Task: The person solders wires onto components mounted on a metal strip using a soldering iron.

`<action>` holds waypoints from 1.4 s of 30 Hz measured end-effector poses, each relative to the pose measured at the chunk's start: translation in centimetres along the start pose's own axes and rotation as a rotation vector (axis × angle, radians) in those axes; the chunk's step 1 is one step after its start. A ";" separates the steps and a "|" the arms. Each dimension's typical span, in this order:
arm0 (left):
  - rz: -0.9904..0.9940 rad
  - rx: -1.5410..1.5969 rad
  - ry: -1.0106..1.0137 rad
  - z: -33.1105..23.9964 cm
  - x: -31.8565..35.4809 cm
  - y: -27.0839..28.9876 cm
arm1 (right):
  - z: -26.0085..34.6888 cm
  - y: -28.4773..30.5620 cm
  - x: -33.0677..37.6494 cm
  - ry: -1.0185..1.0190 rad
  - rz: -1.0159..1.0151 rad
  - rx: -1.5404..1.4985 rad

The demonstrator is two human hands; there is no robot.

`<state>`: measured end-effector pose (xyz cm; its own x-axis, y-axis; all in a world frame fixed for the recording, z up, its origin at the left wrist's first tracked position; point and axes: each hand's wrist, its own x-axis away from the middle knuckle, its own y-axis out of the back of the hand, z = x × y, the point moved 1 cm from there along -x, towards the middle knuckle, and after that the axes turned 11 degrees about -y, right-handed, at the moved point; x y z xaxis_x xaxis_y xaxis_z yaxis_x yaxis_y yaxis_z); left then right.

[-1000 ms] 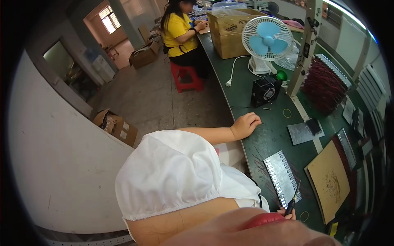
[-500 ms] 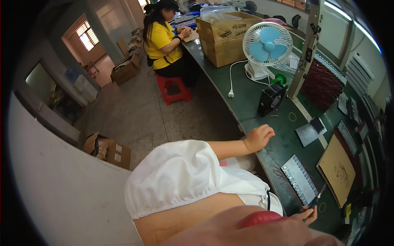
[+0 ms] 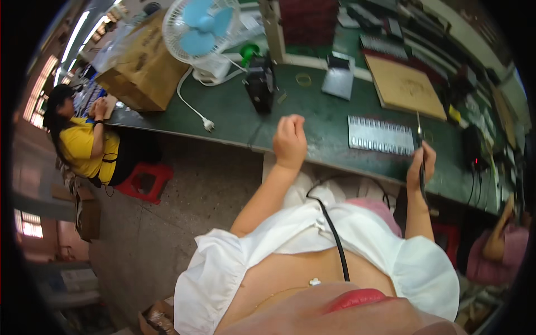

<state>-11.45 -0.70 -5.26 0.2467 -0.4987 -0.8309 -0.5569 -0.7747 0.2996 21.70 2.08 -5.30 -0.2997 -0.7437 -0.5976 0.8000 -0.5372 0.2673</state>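
My left hand (image 3: 290,140) is closed in a loose fist with nothing in it, resting at the near edge of the green workbench (image 3: 324,120). My right hand (image 3: 420,165) grips a thin dark pen-like tool (image 3: 420,146) held upright, its tip just right of a long grey tray of small parts (image 3: 381,135) lying flat on the bench. A black cable (image 3: 334,233) runs down over my white top.
A blue and white desk fan (image 3: 202,30) and a small black box (image 3: 260,89) stand at the back, with a white plug (image 3: 209,126), a cardboard box (image 3: 142,64) and a brown board (image 3: 404,86). A person in yellow (image 3: 86,144) sits left on a red stool (image 3: 146,180); another person (image 3: 499,245) is right.
The view has swung round so the bench now lies across the top. My left hand has closed into a fist at the bench edge; my right hand still holds the tool by the tray.
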 end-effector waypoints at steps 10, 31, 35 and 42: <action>0.097 0.041 0.014 1.2 0.5 -0.3 | 0.9 0.0 -0.1 -0.062 -0.022 -0.159; 0.748 0.297 0.302 -12.7 1.4 -9.1 | -1.7 4.7 0.1 -0.150 0.488 -0.610; 0.743 0.264 0.324 -12.8 1.5 -8.6 | -1.8 4.2 -0.1 -0.127 0.548 -0.649; 0.748 0.190 0.418 -12.8 1.8 -8.6 | -1.9 3.7 -0.3 -0.029 0.563 -0.638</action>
<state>3.89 0.08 -3.29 0.0139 -0.9803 -0.1971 -0.8021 -0.1286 0.5831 25.72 1.10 -5.54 0.2242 -0.8474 -0.4814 0.9710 0.2362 0.0365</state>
